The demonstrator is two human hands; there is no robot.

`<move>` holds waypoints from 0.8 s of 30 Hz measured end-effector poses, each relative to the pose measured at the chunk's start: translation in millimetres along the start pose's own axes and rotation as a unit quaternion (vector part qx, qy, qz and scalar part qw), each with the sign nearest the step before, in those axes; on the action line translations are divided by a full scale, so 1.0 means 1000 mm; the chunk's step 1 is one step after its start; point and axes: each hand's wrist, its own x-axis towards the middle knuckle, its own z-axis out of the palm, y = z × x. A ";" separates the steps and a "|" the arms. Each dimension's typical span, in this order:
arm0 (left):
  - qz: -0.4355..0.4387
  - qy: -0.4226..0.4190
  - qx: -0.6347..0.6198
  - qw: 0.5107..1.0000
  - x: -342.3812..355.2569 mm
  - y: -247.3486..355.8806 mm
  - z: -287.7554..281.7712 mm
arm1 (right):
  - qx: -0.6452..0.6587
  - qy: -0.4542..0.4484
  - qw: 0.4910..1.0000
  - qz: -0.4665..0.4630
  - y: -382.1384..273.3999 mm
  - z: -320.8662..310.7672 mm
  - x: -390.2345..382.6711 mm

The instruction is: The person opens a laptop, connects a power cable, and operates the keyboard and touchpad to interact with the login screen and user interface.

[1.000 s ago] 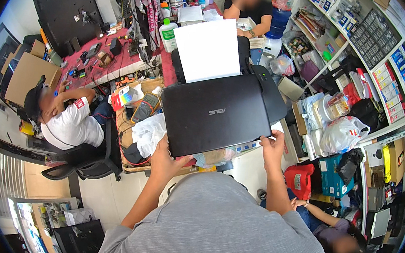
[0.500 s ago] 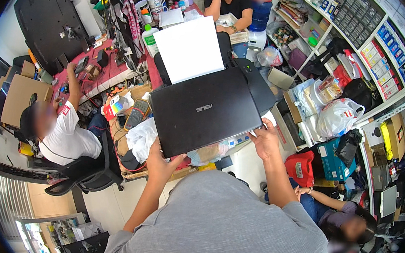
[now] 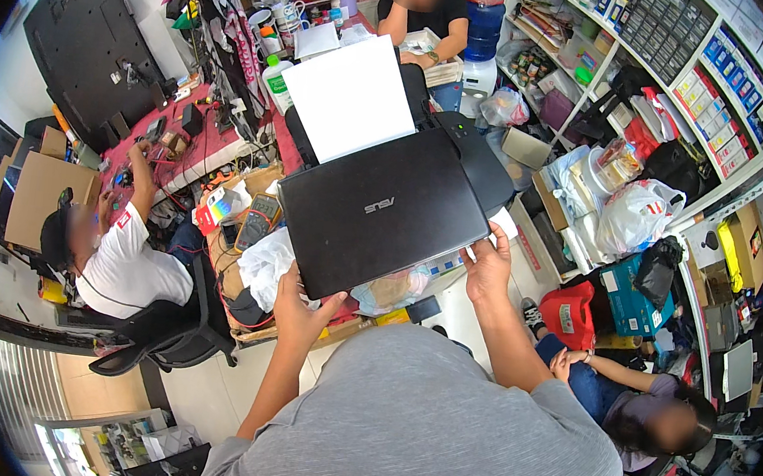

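A closed black laptop (image 3: 382,210) is held out level before me, its lid facing up. My left hand (image 3: 301,311) grips its near left corner, with the thumb along the near edge. At the near right corner my right hand (image 3: 487,266) pinches the edge, fingers partly under it. Just beyond the laptop stands a black printer (image 3: 478,160), partly hidden by it, with white paper (image 3: 352,97) rising from its back. Crumpled white plastic (image 3: 264,265) lies beside the laptop's left edge, close to my left hand.
A multimeter (image 3: 259,221) and a green-and-white bottle (image 3: 279,79) are on the cluttered bench at left. One person (image 3: 133,258) works there; another (image 3: 421,14) sits beyond the printer, a third (image 3: 651,420) at lower right. Packed shelves (image 3: 592,93) and a red bag (image 3: 569,315) are on the right.
The laptop and both hands have shifted slightly left in the picture, with the grip unchanged. At lower right, the seated person's shoe has come into view.
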 end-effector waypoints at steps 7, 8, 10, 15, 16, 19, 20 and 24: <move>0.005 0.003 -0.002 1.000 0.000 -0.002 0.001 | 0.060 -0.001 0.998 0.008 0.003 0.000 0.001; 0.012 0.007 0.004 1.000 0.000 -0.002 0.001 | 0.071 0.004 0.997 0.011 0.001 0.005 0.000; -0.007 0.010 -0.006 1.000 -0.001 0.003 0.000 | 0.094 0.014 0.995 0.016 -0.003 0.014 -0.003; 0.065 0.072 0.045 0.994 0.001 0.004 0.001 | 0.115 0.017 0.993 -0.009 0.003 0.013 0.003; 0.099 0.109 0.070 0.987 0.004 0.008 0.000 | 0.116 0.020 0.993 -0.020 0.005 0.013 0.004; 0.198 0.110 0.111 0.968 0.016 0.000 -0.004 | 0.112 0.033 0.992 -0.036 0.004 0.015 0.003; 0.229 0.094 0.119 0.962 0.020 -0.009 -0.006 | 0.104 0.036 0.993 -0.037 0.007 0.016 0.005; 0.305 0.083 0.091 0.944 0.036 -0.026 -0.010 | 0.088 0.047 0.994 -0.050 0.010 0.019 0.004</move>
